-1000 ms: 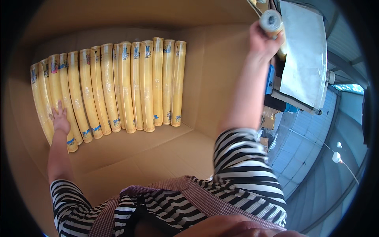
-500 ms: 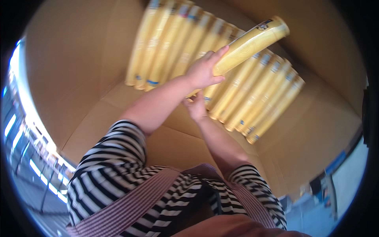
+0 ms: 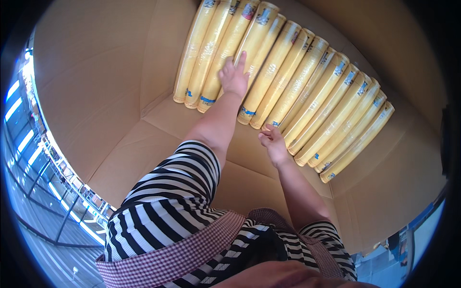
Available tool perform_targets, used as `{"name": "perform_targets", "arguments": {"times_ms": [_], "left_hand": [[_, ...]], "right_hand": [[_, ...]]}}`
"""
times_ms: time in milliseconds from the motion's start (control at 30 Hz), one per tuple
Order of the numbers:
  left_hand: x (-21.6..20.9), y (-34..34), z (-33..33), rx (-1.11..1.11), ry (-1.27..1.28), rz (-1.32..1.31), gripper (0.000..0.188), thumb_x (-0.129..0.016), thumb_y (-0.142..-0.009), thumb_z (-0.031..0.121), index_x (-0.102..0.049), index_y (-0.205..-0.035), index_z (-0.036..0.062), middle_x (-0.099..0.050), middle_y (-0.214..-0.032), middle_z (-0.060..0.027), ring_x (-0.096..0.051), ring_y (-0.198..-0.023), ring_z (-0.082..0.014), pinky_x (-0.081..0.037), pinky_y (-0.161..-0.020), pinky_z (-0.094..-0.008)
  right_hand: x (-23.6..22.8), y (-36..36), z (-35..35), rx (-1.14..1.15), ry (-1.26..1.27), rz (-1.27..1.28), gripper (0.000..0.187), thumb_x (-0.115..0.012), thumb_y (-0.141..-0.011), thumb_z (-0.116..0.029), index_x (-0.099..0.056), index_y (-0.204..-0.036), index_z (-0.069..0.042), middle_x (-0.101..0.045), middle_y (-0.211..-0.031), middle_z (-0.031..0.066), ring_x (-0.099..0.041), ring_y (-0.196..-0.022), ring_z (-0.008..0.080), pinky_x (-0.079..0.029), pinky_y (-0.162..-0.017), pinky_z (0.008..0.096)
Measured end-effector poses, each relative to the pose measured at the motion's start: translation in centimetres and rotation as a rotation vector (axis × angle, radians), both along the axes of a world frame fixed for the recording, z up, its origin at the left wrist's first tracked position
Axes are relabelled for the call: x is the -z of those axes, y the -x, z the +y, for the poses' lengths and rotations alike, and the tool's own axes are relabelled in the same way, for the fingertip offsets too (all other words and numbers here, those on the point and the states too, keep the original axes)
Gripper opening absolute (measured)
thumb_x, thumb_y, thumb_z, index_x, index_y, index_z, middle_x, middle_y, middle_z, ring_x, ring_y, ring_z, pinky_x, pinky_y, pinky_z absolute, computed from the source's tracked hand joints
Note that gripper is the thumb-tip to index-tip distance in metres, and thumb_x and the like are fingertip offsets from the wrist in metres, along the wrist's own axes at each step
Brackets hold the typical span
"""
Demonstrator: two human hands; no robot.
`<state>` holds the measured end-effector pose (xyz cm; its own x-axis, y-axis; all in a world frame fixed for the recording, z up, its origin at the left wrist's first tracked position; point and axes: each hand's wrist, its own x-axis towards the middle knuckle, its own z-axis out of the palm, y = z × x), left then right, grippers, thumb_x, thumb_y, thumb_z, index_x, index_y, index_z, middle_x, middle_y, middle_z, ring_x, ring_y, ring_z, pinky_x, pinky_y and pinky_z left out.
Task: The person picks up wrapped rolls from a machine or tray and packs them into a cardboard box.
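Observation:
Long yellow rolls [image 3: 276, 69] in clear shiny wrapping lie side by side in a slanting row inside a large cardboard box [image 3: 108, 101]. Small printed pictures mark their upper ends. My left hand [image 3: 234, 78] rests on the rolls toward the left of the row, index finger stretched along one of them, the others partly bent, gripping nothing. At the lower ends of the middle rolls is my right hand [image 3: 273, 143], its fingers loosely bent and apart with nothing visible in them. A fingertip is close to a roll's end; whether it touches cannot be made out.
Tall cardboard walls rise around the rolls, with creases along the bottom [image 3: 249, 161]. Beyond the box's left edge is a grey ribbed surface [image 3: 50, 228] with dark frame bars. Blue and white items [image 3: 384, 266] show past its right edge.
The roll that my left hand held up across the row is no longer raised; that hand now lies on the row. My right hand has shifted right and down. The view has moved too.

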<state>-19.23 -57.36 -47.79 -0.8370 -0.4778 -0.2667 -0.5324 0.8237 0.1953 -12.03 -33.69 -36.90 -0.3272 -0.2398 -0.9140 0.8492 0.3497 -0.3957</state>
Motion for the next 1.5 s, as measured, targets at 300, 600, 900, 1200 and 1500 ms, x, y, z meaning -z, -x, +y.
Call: {"name": "perform_targets", "arguments": {"times_ms": [300,600,900,1200,1500], "left_hand": [[-2.6,0.0,-1.6,0.172,0.101,-0.324,0.090,-0.071,-0.088,0.051,-0.023,-0.161,0.0328,-0.027,-0.158,-0.0206,-0.042,-0.127,-0.0370,-0.030,-0.109,-0.0506],[-5.1,2.8,4.1,0.391,0.012,-0.152,0.064,-0.076,-0.085,0.030,-0.055,-0.143,0.0168,-0.047,-0.146,-0.0174,-0.049,-0.128,-0.0344,-0.040,-0.106,-0.0476],[-2.5,6.4,24.4,-0.190,-0.904,-0.503,0.098,-0.077,-0.087,0.039,-0.019,-0.159,0.0041,-0.040,-0.155,-0.0258,-0.042,-0.143,-0.0354,-0.035,-0.119,-0.0402],[1.8,5.9,17.5,-0.201,-0.972,-0.507,0.086,-0.088,-0.075,0.036,-0.048,-0.136,-0.0080,-0.061,-0.134,-0.0264,-0.060,-0.126,-0.0342,-0.047,-0.107,-0.0392],[-4.0,5.8,4.9,-0.053,-0.472,-0.390,0.073,-0.075,-0.086,0.029,-0.040,-0.133,-0.0142,-0.065,-0.119,-0.0304,-0.067,-0.108,-0.0371,-0.054,-0.093,-0.0417]], "right_hand": [[0.0,14.0,12.6,-0.138,-0.999,1.054,0.062,-0.080,-0.083,-0.019,-0.051,-0.134,0.000,-0.058,-0.123,0.0167,-0.061,-0.104,0.0314,-0.050,-0.094,0.0430],[3.2,18.9,12.3,-0.634,-1.186,0.377,0.100,-0.083,-0.077,-0.049,-0.031,-0.138,0.011,-0.053,-0.133,0.0258,-0.064,-0.116,0.0365,-0.058,-0.091,0.0415],[2.9,19.3,14.5,-0.525,-0.938,0.388,0.081,-0.082,-0.081,-0.035,-0.039,-0.137,0.005,-0.059,-0.133,0.0272,-0.062,-0.120,0.0390,-0.050,-0.104,0.0423],[7.4,19.5,15.3,-0.431,-0.501,0.488,0.084,-0.079,-0.082,-0.030,-0.035,-0.147,0.001,-0.062,-0.132,0.0267,-0.063,-0.118,0.0386,-0.049,-0.105,0.0395],[6.3,18.0,1.8,-0.225,-0.057,0.371,0.077,-0.077,-0.085,-0.019,-0.037,-0.148,0.000,-0.060,-0.135,0.0225,-0.059,-0.125,0.0318,-0.044,-0.108,0.0382]]}}
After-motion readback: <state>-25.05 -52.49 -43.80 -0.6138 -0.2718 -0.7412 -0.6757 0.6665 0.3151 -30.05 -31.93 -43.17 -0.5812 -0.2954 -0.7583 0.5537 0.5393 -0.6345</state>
